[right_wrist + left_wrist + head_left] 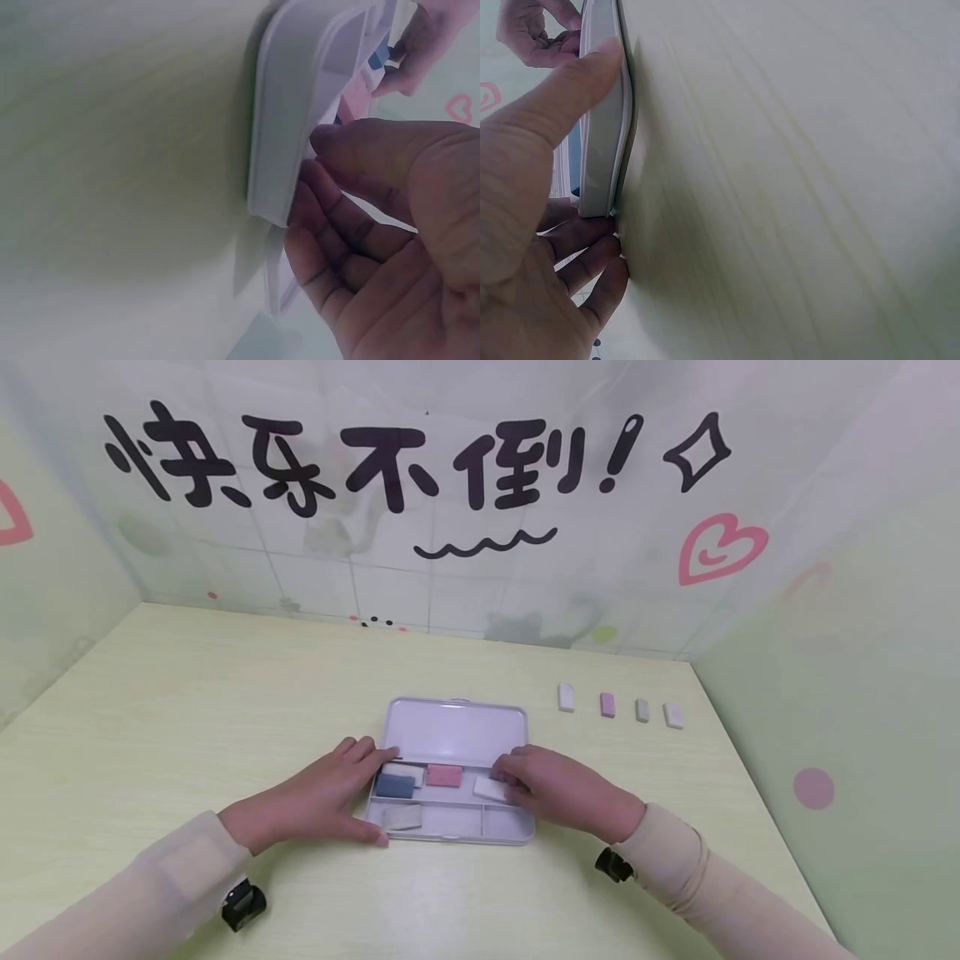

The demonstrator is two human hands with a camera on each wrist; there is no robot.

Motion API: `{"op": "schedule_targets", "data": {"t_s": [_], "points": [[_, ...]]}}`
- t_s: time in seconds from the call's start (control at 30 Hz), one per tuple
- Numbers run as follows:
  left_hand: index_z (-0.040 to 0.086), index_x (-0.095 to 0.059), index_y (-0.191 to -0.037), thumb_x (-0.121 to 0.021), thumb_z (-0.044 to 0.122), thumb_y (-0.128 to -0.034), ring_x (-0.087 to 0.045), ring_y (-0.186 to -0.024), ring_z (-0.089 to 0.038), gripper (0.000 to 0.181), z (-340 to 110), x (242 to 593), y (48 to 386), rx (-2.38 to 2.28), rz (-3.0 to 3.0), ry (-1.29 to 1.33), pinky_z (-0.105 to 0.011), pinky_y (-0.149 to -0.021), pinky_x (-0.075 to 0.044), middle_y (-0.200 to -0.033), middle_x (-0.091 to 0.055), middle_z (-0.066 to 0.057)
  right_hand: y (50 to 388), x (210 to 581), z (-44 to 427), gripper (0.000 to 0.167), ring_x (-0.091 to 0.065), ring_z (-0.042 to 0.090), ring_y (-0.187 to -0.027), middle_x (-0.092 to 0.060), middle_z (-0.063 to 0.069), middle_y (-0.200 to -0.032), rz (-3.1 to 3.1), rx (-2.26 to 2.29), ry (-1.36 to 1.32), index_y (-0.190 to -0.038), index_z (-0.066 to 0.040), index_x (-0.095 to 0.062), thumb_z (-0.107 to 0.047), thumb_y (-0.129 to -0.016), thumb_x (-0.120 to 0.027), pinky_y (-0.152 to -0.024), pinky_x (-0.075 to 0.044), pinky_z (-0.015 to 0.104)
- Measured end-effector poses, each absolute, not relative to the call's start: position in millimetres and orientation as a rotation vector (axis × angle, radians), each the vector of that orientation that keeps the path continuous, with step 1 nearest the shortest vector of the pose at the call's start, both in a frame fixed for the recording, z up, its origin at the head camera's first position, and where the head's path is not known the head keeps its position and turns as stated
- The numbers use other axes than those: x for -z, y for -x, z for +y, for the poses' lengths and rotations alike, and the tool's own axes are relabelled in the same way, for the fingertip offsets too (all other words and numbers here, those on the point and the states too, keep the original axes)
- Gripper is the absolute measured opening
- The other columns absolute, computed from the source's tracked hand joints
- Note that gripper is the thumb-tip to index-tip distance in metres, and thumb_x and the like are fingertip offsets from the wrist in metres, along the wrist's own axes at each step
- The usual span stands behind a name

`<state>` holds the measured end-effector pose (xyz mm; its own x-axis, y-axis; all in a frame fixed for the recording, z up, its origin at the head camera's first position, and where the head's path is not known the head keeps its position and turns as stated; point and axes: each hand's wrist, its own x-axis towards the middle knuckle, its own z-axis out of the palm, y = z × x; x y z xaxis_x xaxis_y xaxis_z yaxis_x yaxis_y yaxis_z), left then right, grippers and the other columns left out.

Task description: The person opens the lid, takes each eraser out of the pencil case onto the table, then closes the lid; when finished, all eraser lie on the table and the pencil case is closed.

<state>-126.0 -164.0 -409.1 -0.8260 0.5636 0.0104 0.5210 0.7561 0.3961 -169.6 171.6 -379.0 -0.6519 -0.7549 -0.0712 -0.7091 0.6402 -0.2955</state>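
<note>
An open, pale lilac box [450, 839] with compartments lies on the table, its lid folded back. My left hand [322, 797] holds the box's left end, thumb at the front corner and fingers at the far side. In the left wrist view its thumb [592, 75] presses the box's side wall. My right hand [562, 789] reaches over the right end and pinches a white eraser [489, 789] in the back compartment. Its fingertips partly hide that eraser and a darker piece beside it. Also in that compartment are a pink eraser [444, 775], a blue eraser [394, 786] and a white one.
A whitish eraser [402, 817] lies in the front left compartment. Right of the box, a row on the table holds a white eraser [566, 697], a pink eraser [607, 705], a grey eraser [642, 710] and a pale eraser [673, 716]. Printed walls [450, 585] enclose the table's back and sides.
</note>
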Motion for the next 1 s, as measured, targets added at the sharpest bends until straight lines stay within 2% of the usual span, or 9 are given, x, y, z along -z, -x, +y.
{"op": "schedule_targets", "data": {"t_s": [0.23,0.43,0.6,0.7,0.87,1.0], "points": [[-0.001,-0.048,-0.151,-0.084,0.067,-0.0753,-0.043,-0.107,-0.017,0.108,-164.1,408.5,125.9,-0.589,2.839,-0.881,-0.036,-0.092,-0.047,-0.119,-0.052,-0.002,167.4,379.2,169.4,0.021,-0.053,0.009,-0.082,-0.065,0.003,-0.098,2.632,0.365,1.167,-0.117,-0.002,-0.074,-0.003,-0.096,-0.069,-0.075,-0.051,0.021],[-0.001,-0.048,-0.151,-0.084,0.066,-0.0754,-0.043,-0.106,-0.017,0.107,-164.1,407.4,125.3,-0.595,2.837,-0.877,-0.036,-0.092,-0.047,-0.118,-0.051,-0.002,164.0,377.8,168.2,0.019,-0.059,0.009,-0.088,-0.07,0.002,-0.103,2.642,0.311,1.221,-0.116,-0.007,-0.073,-0.005,-0.097,-0.07,-0.083,-0.056,0.027],[-0.001,-0.048,-0.151,-0.084,0.066,-0.0758,-0.043,-0.107,-0.017,0.107,-163.9,407.3,124.6,-0.599,2.835,-0.876,-0.036,-0.092,-0.047,-0.119,-0.051,-0.002,165.2,375.5,166.4,0.016,-0.054,0.008,-0.083,-0.068,-0.001,-0.096,2.623,0.275,1.245,-0.112,-0.01,-0.071,-0.004,-0.097,-0.07,-0.079,-0.053,0.025],[-0.001,-0.048,-0.151,-0.084,0.065,-0.076,-0.043,-0.107,-0.017,0.107,-163.8,407.5,124.3,-0.599,2.837,-0.879,-0.036,-0.092,-0.048,-0.119,-0.051,-0.002,166.4,373.8,166.0,0.024,-0.052,0.008,-0.08,-0.065,-0.002,-0.096,2.594,0.287,1.224,-0.119,-0.013,-0.07,-0.004,-0.096,-0.07,-0.076,-0.051,0.023],[-0.001,-0.048,-0.151,-0.084,0.066,-0.0759,-0.043,-0.106,-0.016,0.107,-163.6,406.9,124.3,-0.597,2.841,-0.882,-0.036,-0.092,-0.048,-0.119,-0.052,-0.002,166.3,371.8,167.4,0.046,-0.048,0.007,-0.074,-0.061,-0.004,-0.092,2.547,0.246,1.284,-0.136,-0.021,-0.065,0.001,-0.096,-0.064,-0.073,-0.047,0.021],[-0.001,-0.049,-0.151,-0.084,0.065,-0.076,-0.043,-0.107,-0.017,0.106,-163.6,406.8,124.5,-0.596,2.839,-0.879,-0.037,-0.093,-0.048,-0.12,-0.052,-0.002,165.2,369.9,167.9,0.056,-0.05,0.008,-0.078,-0.064,-0.003,-0.092,2.53,0.189,1.376,-0.137,-0.026,-0.066,0.006,-0.092,-0.062,-0.075,-0.049,0.021]]}}
